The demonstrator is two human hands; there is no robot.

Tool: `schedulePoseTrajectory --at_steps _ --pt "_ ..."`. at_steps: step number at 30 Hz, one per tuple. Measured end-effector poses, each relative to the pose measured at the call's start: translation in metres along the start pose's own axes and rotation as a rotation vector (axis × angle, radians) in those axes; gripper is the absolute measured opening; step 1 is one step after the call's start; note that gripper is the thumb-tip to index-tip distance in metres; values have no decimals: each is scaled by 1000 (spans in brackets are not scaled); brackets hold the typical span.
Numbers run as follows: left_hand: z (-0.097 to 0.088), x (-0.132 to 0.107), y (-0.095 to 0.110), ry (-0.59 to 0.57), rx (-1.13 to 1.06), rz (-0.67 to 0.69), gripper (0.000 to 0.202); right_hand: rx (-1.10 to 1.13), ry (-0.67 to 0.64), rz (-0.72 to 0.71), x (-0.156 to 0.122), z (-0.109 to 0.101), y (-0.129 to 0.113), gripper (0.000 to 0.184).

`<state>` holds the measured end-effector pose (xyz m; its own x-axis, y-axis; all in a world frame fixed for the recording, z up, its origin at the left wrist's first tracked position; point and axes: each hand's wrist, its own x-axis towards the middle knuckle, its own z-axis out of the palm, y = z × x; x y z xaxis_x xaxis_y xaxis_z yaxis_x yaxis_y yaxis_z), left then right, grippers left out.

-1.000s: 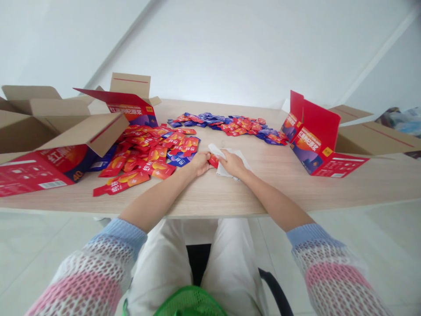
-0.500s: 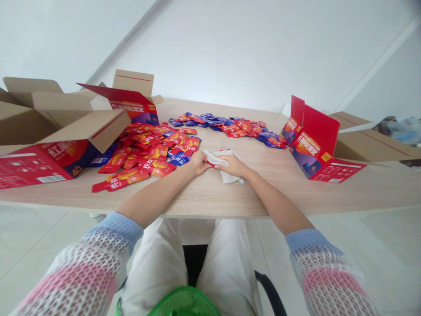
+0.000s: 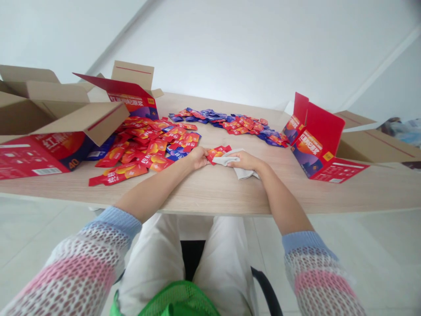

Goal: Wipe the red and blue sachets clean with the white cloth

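My left hand [image 3: 198, 158] pinches the left end of a red sachet [image 3: 217, 152] with an orange print, just above the tabletop. Closed around a pale grey cloth [image 3: 245, 173] is my right hand [image 3: 244, 161], and the cloth lies over the sachet's right end. Left of my hands spreads a heap of red sachets [image 3: 144, 142] with a few blue ones among them. Behind my hands, a curved row of smaller-looking blue and red sachets [image 3: 226, 121] runs across the table.
At the left stand an open red carton [image 3: 49, 153] with raised flaps and another open carton [image 3: 133, 101] behind it. An open red carton [image 3: 315, 151] stands at the right. The wooden table [image 3: 210, 197] meets a white wall. A green mesh item [image 3: 180, 298] lies at my lap.
My right hand has moved right with the cloth, away from my left hand. More of the red sachet's printed face now shows between them.
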<state>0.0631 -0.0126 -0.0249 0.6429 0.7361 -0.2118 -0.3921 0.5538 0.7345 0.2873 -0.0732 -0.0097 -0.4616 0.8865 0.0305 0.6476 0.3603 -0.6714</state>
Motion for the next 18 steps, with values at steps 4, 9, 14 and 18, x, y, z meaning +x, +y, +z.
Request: schedulePoseTrajectory --at_steps 4,9,14,18 --pt "2 2 -4 124 41 36 53 -166 119 105 -4 -11 20 44" --pt "6 -1 -5 170 86 41 56 -430 307 316 -17 -28 30 41" --pt "4 -2 -3 111 103 27 60 -519 681 305 -29 -42 7 48" --pt "1 1 -4 61 97 19 60 -529 769 208 -15 -19 -25 53"
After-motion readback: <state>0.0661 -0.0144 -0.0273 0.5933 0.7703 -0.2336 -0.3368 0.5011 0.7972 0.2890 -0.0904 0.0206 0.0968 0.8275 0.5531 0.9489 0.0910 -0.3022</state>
